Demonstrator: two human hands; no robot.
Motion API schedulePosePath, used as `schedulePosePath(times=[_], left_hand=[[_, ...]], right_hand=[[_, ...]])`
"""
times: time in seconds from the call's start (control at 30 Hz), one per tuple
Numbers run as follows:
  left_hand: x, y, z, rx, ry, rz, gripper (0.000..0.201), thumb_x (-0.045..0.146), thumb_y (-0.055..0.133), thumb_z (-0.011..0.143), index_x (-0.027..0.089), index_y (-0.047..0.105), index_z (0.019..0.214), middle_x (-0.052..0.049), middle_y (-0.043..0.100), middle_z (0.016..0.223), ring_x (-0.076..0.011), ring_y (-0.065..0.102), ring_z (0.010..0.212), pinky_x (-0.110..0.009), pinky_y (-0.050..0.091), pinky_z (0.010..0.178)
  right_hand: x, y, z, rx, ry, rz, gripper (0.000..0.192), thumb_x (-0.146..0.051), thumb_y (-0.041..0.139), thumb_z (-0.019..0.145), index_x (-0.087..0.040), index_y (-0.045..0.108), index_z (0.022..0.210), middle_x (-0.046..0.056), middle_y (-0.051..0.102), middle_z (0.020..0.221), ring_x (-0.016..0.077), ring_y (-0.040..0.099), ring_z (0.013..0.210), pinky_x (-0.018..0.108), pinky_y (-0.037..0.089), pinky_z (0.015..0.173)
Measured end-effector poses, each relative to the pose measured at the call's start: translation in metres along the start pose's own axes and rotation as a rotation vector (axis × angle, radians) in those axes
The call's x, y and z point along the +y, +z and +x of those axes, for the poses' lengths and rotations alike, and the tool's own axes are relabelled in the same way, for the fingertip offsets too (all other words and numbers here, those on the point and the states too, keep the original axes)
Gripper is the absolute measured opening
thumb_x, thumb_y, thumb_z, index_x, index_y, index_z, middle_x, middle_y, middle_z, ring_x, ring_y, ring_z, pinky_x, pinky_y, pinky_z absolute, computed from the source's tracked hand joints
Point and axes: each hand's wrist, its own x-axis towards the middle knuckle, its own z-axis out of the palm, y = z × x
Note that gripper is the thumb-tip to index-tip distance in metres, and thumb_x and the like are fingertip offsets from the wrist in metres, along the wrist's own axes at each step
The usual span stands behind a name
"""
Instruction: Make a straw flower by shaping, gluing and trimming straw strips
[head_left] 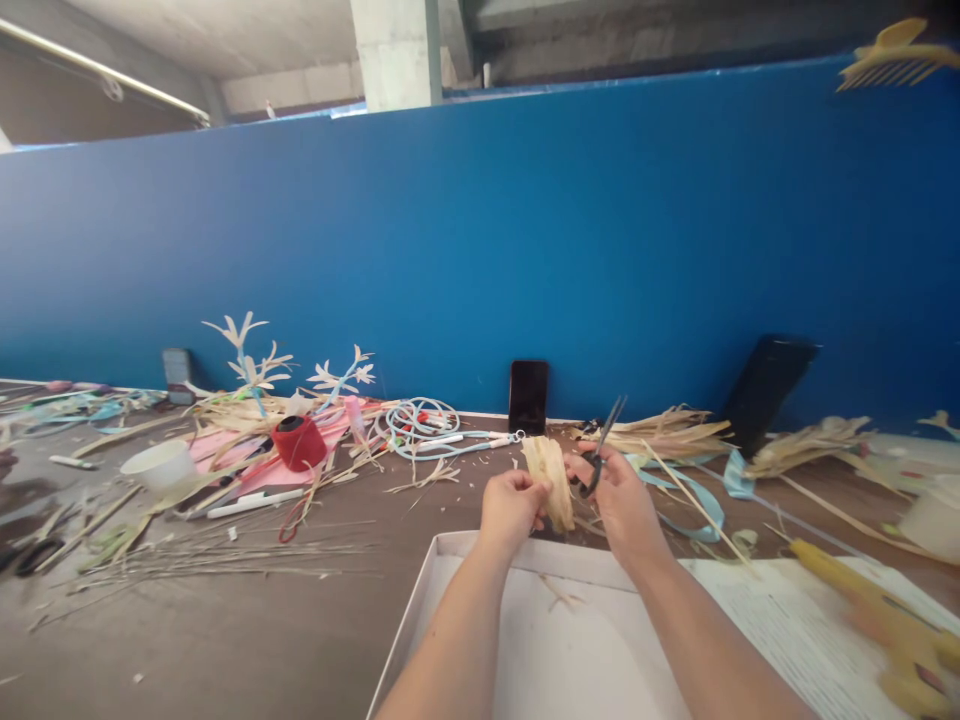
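Between thumb and fingers, my left hand point(516, 508) pinches a pale, dry corn husk point(549, 480) that stands roughly upright. Just to the right, my right hand point(619, 490) grips dark-handled scissors point(596, 462), their blades pointing up and away from me. The blades look close together and apart from the husk. Both hands are above the far edge of a shallow white box point(551, 640), where a small husk scrap point(561, 595) lies.
A dark phone point(529, 397) leans on the blue partition point(480, 240). Left are a red thread spool point(298, 443), a white cup point(157, 467), husk flowers point(259, 368) and a coiled blue rope point(420, 425). Right are a husk pile point(667, 435), blue ribbon point(697, 500) and a yellow glue gun point(877, 620).
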Motion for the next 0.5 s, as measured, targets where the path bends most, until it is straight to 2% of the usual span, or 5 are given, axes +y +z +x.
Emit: schedulePosePath(times=[0.13, 0.27, 0.4, 0.5], left_hand=[[0.001, -0.001, -0.002, -0.093, 0.035, 0.062, 0.022, 0.032, 0.066, 0.066, 0.015, 0.055, 0.058, 0.005, 0.047, 0.040, -0.0052, 0.038, 0.033, -0.018, 0.026, 0.036], [0.002, -0.003, -0.004, -0.175, 0.036, 0.009, 0.025, 0.039, 0.062, 0.069, 0.013, 0.062, 0.070, 0.005, 0.045, 0.041, -0.0047, 0.034, 0.033, -0.019, 0.024, 0.036], [0.000, -0.002, -0.002, -0.186, 0.005, -0.038, 0.027, 0.041, 0.061, 0.069, 0.014, 0.059, 0.070, 0.005, 0.044, 0.039, -0.0055, 0.032, 0.031, -0.020, 0.021, 0.036], [-0.005, -0.001, 0.003, -0.122, 0.012, -0.081, 0.025, 0.041, 0.059, 0.070, 0.016, 0.055, 0.067, 0.007, 0.040, 0.038, -0.0058, 0.030, 0.032, -0.020, 0.020, 0.037]], right_hand=[[-0.002, 0.001, 0.000, 0.007, 0.094, -0.043, 0.054, -0.036, 0.076, 0.058, -0.020, 0.055, 0.104, 0.001, 0.067, 0.072, 0.0177, 0.060, 0.061, 0.028, 0.046, 0.058], [-0.001, 0.002, 0.001, 0.035, 0.134, 0.116, 0.049, -0.031, 0.077, 0.057, -0.020, 0.056, 0.099, -0.001, 0.067, 0.068, 0.0152, 0.059, 0.055, 0.025, 0.044, 0.052], [0.006, -0.001, 0.003, 0.021, 0.183, 0.254, 0.044, -0.028, 0.076, 0.059, -0.021, 0.056, 0.097, -0.002, 0.065, 0.066, 0.0138, 0.057, 0.052, 0.023, 0.040, 0.046], [0.011, -0.003, 0.005, -0.008, 0.189, 0.277, 0.044, -0.025, 0.076, 0.059, -0.020, 0.057, 0.099, -0.002, 0.065, 0.068, 0.0116, 0.056, 0.053, 0.021, 0.037, 0.045]])
